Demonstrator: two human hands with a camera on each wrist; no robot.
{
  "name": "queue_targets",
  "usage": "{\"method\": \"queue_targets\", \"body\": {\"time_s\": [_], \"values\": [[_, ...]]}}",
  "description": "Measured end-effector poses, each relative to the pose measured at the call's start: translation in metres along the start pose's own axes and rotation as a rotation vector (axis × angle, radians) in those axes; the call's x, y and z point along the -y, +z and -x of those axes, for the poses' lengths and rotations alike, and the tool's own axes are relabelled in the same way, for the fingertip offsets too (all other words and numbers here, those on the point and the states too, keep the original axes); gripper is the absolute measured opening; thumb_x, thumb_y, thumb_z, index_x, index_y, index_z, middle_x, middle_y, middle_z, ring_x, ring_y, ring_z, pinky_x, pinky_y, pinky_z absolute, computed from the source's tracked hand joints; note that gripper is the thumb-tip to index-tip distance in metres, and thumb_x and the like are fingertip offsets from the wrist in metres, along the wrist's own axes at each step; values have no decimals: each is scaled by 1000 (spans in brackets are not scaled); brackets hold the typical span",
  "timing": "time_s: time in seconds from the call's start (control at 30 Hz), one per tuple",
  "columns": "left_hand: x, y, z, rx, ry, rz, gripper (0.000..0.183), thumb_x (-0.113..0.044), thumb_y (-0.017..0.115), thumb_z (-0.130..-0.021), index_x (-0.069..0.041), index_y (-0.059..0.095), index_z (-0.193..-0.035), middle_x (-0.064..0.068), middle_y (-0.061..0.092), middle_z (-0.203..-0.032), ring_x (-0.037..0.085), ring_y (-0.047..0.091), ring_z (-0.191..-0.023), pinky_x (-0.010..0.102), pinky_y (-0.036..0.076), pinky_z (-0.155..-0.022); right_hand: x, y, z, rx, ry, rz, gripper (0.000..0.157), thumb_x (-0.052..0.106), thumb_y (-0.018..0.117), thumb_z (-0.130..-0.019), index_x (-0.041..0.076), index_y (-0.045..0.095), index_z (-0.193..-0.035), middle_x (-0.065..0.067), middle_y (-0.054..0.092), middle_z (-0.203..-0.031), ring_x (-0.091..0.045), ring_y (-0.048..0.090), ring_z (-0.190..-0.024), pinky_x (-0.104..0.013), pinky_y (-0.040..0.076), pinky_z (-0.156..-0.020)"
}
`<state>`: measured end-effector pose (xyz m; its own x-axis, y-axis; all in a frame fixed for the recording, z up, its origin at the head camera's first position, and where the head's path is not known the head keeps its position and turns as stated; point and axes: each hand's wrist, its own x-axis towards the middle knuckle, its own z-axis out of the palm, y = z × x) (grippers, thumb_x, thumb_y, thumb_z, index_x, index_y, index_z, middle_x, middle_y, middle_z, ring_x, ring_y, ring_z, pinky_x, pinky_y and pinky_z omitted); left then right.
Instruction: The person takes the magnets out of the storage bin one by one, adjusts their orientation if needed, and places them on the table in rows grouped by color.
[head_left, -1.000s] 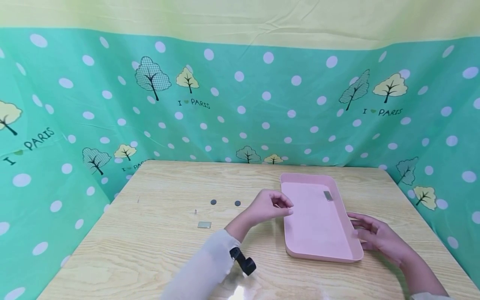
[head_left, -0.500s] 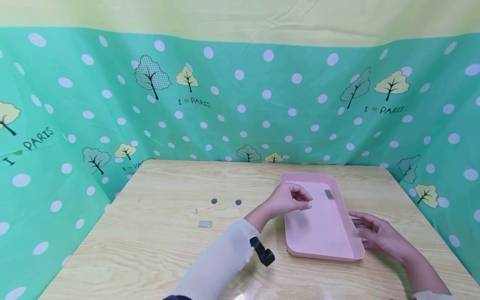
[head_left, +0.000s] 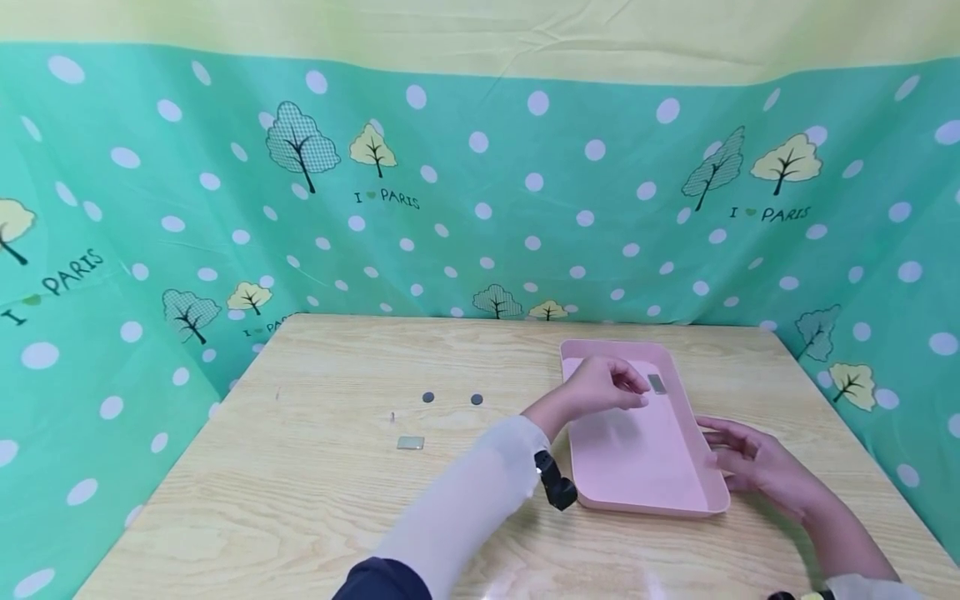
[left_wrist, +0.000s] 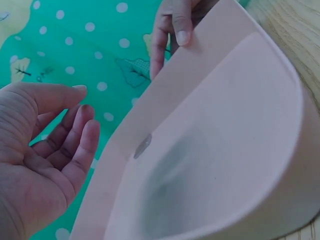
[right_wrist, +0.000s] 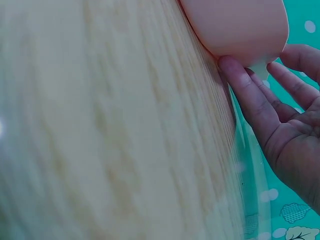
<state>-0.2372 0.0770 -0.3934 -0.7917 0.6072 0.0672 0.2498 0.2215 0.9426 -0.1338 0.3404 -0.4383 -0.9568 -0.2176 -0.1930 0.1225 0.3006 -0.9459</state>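
Note:
A pink tray (head_left: 630, 492) stands on the right of the table in the head view. Over it my left hand (head_left: 603, 387) hovers with bent fingers, thumb and fingertips close together. Whether something tiny is between them cannot be made out; the left wrist view shows no clear object there. Inside the tray, by its far right wall, lies a small grey rectangular plate (head_left: 657, 384). My right hand (head_left: 761, 467) is at the tray's outer right side, its fairly straight fingers touching the wall, as the right wrist view also shows.
Left of the tray lie two dark round discs (head_left: 428, 397), another grey rectangular plate (head_left: 410, 442), and a tiny thin piece (head_left: 392, 417). Farther left is a faint sliver (head_left: 277, 393). A green dotted curtain (head_left: 480, 192) encloses the table (head_left: 300, 500) at the back and sides.
My left hand has moved right, from the tray's left rim to above its inside, close to the grey plate. The right hand and the tray have stayed in place.

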Motion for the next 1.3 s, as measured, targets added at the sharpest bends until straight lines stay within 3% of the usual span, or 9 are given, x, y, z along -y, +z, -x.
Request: {"method": "queue_targets", "body": {"time_s": [0.3, 0.63, 0.83, 1.1, 1.3], "values": [[4, 16, -16, -2, -5, -14, 11, -3, 78, -81, -2, 74, -91, -8, 66, -74, 4, 61, -67, 18, 53, -63, -2, -2, -1, 0, 6, 5, 65, 16, 64, -95, -3, 31, -148, -31, 42, -137, -9, 62, -103, -44, 57, -80], [14, 32, -33, -62, -32, -55, 10, -7, 79, -82, -4, 75, -90, -9, 65, -72, 4, 59, -64, 17, 51, -59, 0, -2, -2, 15, -3, -2, 65, 15, 63, -95, -4, 30, -148, -32, 42, -137, -12, 62, -104, -45, 57, -80], [18, 38, -41, -77, -47, -164, 17, -7, 80, -80, -4, 74, -95, -4, 70, -82, -1, 58, -69, 11, 48, -64, 0, 0, -3, 7, -3, 3, 65, 15, 63, -96, -5, 29, -148, -35, 40, -138, -13, 61, -104, -44, 57, -79], [22, 44, -49, -131, -103, -257, 25, -11, 81, -80, -10, 76, -104, 0, 71, -97, 1, 54, -80, 13, 45, -72, 0, -2, -2, -1, -12, 26, 66, 14, 63, -96, -6, 29, -148, -32, 43, -138, -8, 61, -102, -41, 57, -78], [26, 51, -54, -136, -135, -335, 35, -14, 79, -82, -14, 72, -117, -3, 57, -66, 5, 45, -57, 15, 40, -59, -1, -3, -1, 8, -19, 14, 65, 13, 62, -96, -7, 29, -148, -26, 49, -133, -11, 62, -102, -41, 57, -78]]}}
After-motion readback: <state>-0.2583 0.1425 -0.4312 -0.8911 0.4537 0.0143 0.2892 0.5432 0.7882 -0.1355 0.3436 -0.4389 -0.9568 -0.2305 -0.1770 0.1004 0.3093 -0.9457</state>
